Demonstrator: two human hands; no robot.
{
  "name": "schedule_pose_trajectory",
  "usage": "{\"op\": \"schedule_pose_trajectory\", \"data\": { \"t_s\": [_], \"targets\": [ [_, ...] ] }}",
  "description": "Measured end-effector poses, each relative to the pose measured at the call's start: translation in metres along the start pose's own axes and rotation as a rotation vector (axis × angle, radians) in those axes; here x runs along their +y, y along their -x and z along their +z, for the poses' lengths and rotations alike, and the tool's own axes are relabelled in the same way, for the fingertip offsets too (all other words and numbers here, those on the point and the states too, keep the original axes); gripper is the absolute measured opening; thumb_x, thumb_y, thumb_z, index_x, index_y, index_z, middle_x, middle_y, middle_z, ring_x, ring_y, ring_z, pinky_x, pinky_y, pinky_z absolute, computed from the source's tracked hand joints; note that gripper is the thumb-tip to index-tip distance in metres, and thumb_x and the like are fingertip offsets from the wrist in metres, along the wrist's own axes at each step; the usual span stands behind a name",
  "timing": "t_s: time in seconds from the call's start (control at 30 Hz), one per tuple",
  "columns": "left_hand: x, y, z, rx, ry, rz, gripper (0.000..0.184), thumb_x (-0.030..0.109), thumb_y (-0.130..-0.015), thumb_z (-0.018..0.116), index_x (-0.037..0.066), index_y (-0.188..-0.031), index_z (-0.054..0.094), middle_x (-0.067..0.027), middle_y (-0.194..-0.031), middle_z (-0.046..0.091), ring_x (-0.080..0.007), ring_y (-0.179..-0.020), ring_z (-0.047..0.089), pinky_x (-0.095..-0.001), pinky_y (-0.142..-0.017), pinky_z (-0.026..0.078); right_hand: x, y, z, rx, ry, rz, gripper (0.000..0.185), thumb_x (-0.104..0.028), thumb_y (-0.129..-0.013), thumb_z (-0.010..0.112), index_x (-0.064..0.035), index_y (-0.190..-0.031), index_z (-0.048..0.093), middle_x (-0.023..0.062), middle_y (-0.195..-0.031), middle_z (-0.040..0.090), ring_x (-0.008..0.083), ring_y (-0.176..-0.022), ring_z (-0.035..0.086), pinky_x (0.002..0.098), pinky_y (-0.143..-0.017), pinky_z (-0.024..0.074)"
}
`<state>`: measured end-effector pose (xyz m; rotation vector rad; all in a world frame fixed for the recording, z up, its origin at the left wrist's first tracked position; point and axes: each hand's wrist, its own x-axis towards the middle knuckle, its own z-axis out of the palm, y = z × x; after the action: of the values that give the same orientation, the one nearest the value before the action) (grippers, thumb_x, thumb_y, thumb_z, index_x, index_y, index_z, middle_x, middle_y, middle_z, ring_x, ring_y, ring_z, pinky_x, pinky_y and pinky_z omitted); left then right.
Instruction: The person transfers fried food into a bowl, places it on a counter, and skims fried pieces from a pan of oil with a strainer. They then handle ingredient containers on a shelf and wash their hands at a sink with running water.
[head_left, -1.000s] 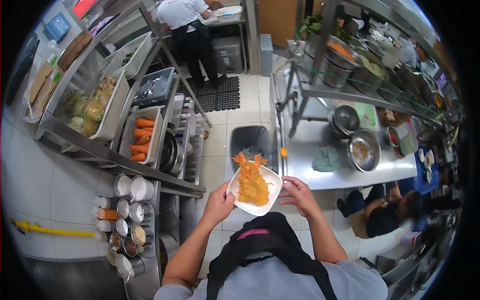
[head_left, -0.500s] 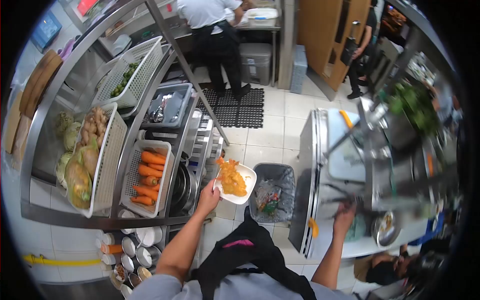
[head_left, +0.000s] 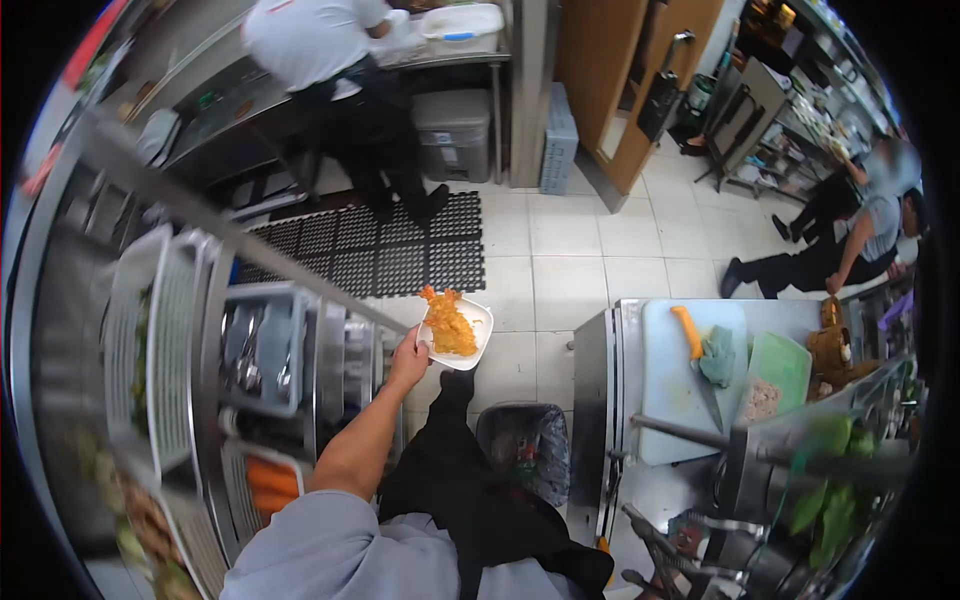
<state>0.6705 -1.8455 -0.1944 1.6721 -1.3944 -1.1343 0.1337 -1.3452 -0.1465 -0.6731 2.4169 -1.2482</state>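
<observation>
The left hand (head_left: 408, 360) holds a small white dish (head_left: 476, 322) by its side. Its fingers are clamped on the rim. The dish is up in the air, above the pale floor tiles (head_left: 505, 300). In it lies a piece of crispy golden fried food (head_left: 450, 330), with orange tips at one end. I cannot tell how the right hand's fingers are, as that hand does not show.

Below the dish and a bit to the right is a bin (head_left: 562, 450) with a bag in it. On the right, a metal surface (head_left: 628, 335) carries a white board (head_left: 668, 405). A knife (head_left: 690, 337) with a yellow handle lies on the board, and a green cloth (head_left: 716, 357) is just beside it. Next to the board is a green tray (head_left: 782, 360) with bits of pale pink food (head_left: 762, 399).

On the left, a basket holds what look like carrots (head_left: 270, 487), though they are blurry. Farther off, a person in a white shirt (head_left: 315, 45) stands by a black mat (head_left: 435, 245).
</observation>
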Motion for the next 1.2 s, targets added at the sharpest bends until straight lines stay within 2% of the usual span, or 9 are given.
{"op": "schedule_pose_trajectory", "data": {
  "t_s": [0.2,0.33,0.47,0.6,0.77,0.97,1.03,1.13,1.2],
  "targets": [
    [-0.007,-0.176,0.05,-0.167,-0.119,0.064,0.045,0.007,-0.091,0.044,0.006,-0.136,0.049,-0.0178,-0.087,0.068,-0.0243,-0.066,0.068,-0.0373,-0.064,0.055,-0.063,0.03,0.072,0.095,0.035,0.511,0.048,-0.029,-0.089,0.057,-0.0055,-0.13,0.055,0.0059,-0.101,0.061,0.0186,-0.094,0.058,0.0317,-0.086,0.0468],
    [0.07,-0.278,0.081,-0.397,-0.277,0.044,0.045,0.011,-0.091,0.047,0.006,-0.136,0.048,-0.0249,-0.092,0.068,-0.0328,-0.077,0.07,-0.0402,-0.071,0.055,-0.111,0.06,0.135,0.079,0.003,0.844,0.047,-0.028,-0.088,0.057,-0.0063,-0.13,0.055,0.006,-0.101,0.062,0.0187,-0.093,0.058,0.0321,-0.085,0.0475],
    [0.13,-0.369,0.139,-0.408,-0.288,0.386,0.045,0.01,-0.09,0.049,0.006,-0.135,0.049,-0.0248,-0.091,0.067,-0.0389,-0.082,0.067,-0.043,-0.075,0.052,-0.155,0.087,0.214,0.051,-0.155,1.133,0.047,-0.027,-0.088,0.057,-0.0072,-0.13,0.055,0.0061,-0.101,0.062,0.0187,-0.093,0.058,0.0326,-0.083,0.0482],
    [0.228,-0.42,0.201,-0.592,-0.295,0.293,0.043,0.009,-0.089,0.049,0.007,-0.132,0.051,-0.0267,-0.1,0.065,-0.0389,-0.084,0.068,-0.0434,-0.078,0.053,-0.18,0.112,0.291,-0.051,-0.337,1.336,0.047,-0.026,-0.087,0.057,-0.0081,-0.13,0.056,0.0063,-0.101,0.063,0.0187,-0.092,0.059,0.033,-0.082,0.0489],
    [0.285,-0.455,0.306,-0.788,-0.016,0.35,0.039,0.002,-0.093,0.039,0.0,-0.13,0.051,-0.0152,-0.098,0.067,-0.0192,-0.07,0.069,-0.0287,-0.058,0.058,-0.194,0.137,0.388,-0.232,-0.571,1.416,0.046,-0.024,-0.087,0.057,-0.0091,-0.131,0.056,0.0064,-0.101,0.063,0.0187,-0.092,0.059,0.0335,-0.08,0.0498],
    [0.355,-0.461,0.406,-0.948,-0.026,0.299,0.039,0.003,-0.093,0.038,-0.002,-0.13,0.048,-0.015,-0.097,0.066,-0.0191,-0.066,0.068,-0.0296,-0.056,0.059,-0.175,0.092,0.487,-0.391,-0.825,1.263,0.046,-0.022,-0.086,0.057,-0.0102,-0.131,0.057,0.0066,-0.1,0.064,0.0187,-0.091,0.059,0.0341,-0.078,0.0507],
    [0.373,-0.464,0.436,-0.984,-0.023,0.302,0.039,0.003,-0.093,0.037,-0.002,-0.13,0.048,-0.0147,-0.096,0.066,-0.0192,-0.065,0.068,-0.0297,-0.056,0.059,-0.208,0.012,0.466,-0.582,-0.535,1.033,0.04,-0.022,-0.087,0.053,-0.0121,-0.125,0.059,0.009,-0.105,0.066,0.0205,-0.087,0.063,0.0381,-0.075,0.0553],
    [0.406,-0.474,0.478,-1.043,-0.093,0.282,0.039,0.002,-0.093,0.037,-0.002,-0.13,0.049,-0.0145,-0.095,0.066,-0.0188,-0.065,0.067,-0.0291,-0.056,0.059,-0.309,-0.115,0.397,-0.882,-0.197,1.267,0.032,-0.023,-0.089,0.051,-0.0094,-0.117,0.062,0.0105,-0.103,0.067,0.0202,-0.08,0.065,0.0368,-0.065,0.0569],
    [0.419,-0.487,0.505,-1.076,-0.099,0.292,0.038,0.001,-0.093,0.037,-0.001,-0.129,0.05,-0.0141,-0.094,0.066,-0.0182,-0.063,0.067,-0.0292,-0.055,0.058,-0.321,-0.16,0.372,-0.639,-0.465,1.33,0.028,-0.025,-0.093,0.049,-0.0084,-0.11,0.063,0.008,-0.098,0.068,0.0166,-0.074,0.064,0.0322,-0.059,0.0554]
  ]
}}
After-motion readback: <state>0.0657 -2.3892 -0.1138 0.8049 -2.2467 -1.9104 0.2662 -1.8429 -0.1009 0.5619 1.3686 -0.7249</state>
